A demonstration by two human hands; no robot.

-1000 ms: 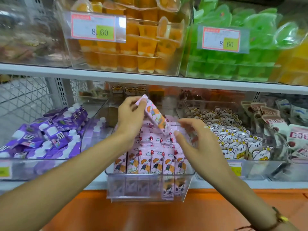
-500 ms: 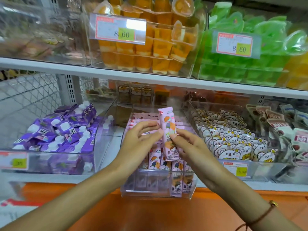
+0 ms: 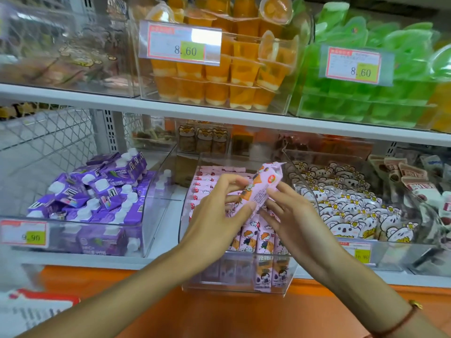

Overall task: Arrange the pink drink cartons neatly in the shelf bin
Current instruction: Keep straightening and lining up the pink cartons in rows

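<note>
Hands meet above the clear shelf bin (image 3: 192, 198): left hand (image 3: 217, 215) and right hand (image 3: 292, 215) both pinch one tilted pink carton (image 3: 262, 186), its top pointing up and right. Packed pink cartons (image 3: 258, 237) stand upright below, filling the front rows. Purple cartons (image 3: 97, 191) lie in the left-hand bin, koala packs (image 3: 353, 208) to the right.

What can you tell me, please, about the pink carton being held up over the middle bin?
The slim pink drink carton looks like printed card, with a cartoon child, an orange panel and fine print. It tilts, top toward the upper right, above the clear plastic shelf bin of matching cartons. The left hand and right hand both pinch it.
</note>
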